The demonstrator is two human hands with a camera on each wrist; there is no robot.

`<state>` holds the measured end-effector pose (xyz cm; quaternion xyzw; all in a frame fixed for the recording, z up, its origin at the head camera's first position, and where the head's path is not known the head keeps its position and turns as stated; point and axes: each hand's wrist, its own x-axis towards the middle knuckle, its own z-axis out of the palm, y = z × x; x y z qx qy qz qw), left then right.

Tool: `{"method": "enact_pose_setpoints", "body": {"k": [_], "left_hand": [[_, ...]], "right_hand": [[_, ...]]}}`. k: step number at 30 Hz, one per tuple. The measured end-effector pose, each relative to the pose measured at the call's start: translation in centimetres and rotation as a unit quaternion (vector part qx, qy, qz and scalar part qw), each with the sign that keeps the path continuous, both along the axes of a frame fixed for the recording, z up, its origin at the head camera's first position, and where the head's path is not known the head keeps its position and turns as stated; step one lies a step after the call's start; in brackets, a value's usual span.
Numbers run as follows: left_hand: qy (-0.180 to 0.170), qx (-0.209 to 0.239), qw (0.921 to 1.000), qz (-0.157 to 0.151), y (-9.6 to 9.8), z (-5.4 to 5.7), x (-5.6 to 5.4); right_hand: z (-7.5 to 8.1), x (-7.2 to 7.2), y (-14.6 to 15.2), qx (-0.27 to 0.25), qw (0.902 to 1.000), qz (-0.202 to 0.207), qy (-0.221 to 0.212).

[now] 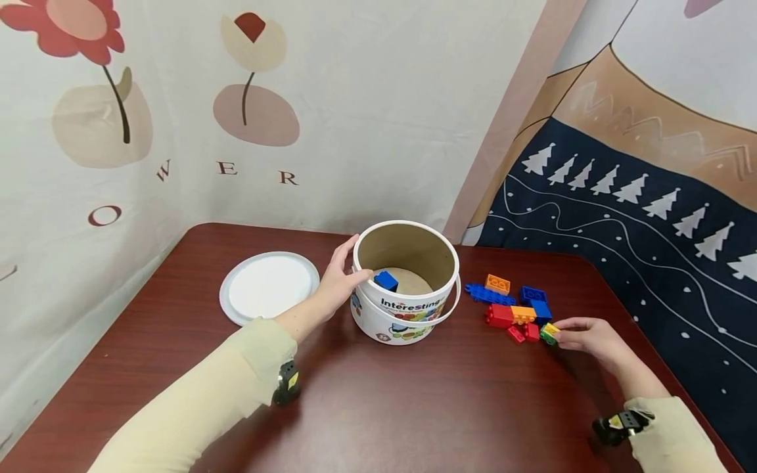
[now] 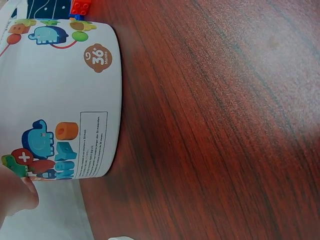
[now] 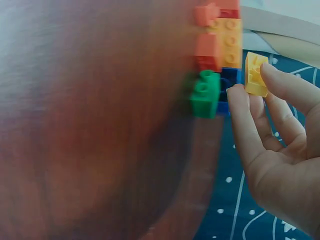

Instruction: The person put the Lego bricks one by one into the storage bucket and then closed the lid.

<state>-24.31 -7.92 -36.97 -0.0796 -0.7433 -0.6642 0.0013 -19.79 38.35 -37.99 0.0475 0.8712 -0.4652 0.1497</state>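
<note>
A white toy bucket (image 1: 387, 328) with a lowered handle stands upright on the table. At the left side of its rim, my left hand (image 1: 334, 282) grips it, the thumb lying over the edge. Inside the bucket lies a blue building block (image 1: 386, 281). To the right, my right hand (image 1: 588, 338) pinches a yellow building block (image 3: 256, 75) between thumb and fingers, held above the table. Just beneath it sits a green block (image 3: 205, 95). Beside that are red blocks (image 1: 499, 316), an orange block (image 1: 497, 284) and blue blocks (image 1: 541, 310).
A round white lid (image 1: 269, 289) lies on the brown table (image 1: 378, 407), left of the bucket. Also among the loose blocks is a long blue piece (image 1: 489, 294). Printed fabric (image 1: 367, 131) hangs behind the table, and a dark tree-patterned cloth (image 1: 627, 243) borders its right side.
</note>
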Motion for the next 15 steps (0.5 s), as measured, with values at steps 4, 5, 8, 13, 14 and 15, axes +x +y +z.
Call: {"method": "enact_pose_setpoints", "body": {"k": [4,5,8,13,14,15], "left_hand": [[0.002,-0.002,1.0000,0.002,0.1,0.1,0.0],[0.003,-0.003,1.0000,0.002,0.1,0.1,0.0],[0.003,-0.003,1.0000,0.002,0.0,0.2,0.0],[-0.001,-0.005,1.0000,-0.003,-0.1,0.3,0.1],[0.000,-0.007,1.0000,-0.003,-0.2,0.4,0.1],[0.000,-0.010,0.9999,-0.003,-0.2,0.4,0.1]], "right_hand": [[1.3,-0.5,-0.2,-0.018,0.9998,0.007,0.009],[1.6,-0.7,-0.3,-0.023,0.9996,0.009,0.013],[2.7,-1.2,-0.8,-0.030,0.9992,0.015,0.022],[4.1,-2.0,-2.2,-0.033,0.9987,0.021,0.035],[4.3,-2.2,-2.5,-0.032,0.9986,0.022,0.036],[4.5,-2.4,-2.9,-0.030,0.9985,0.024,0.038]]}}
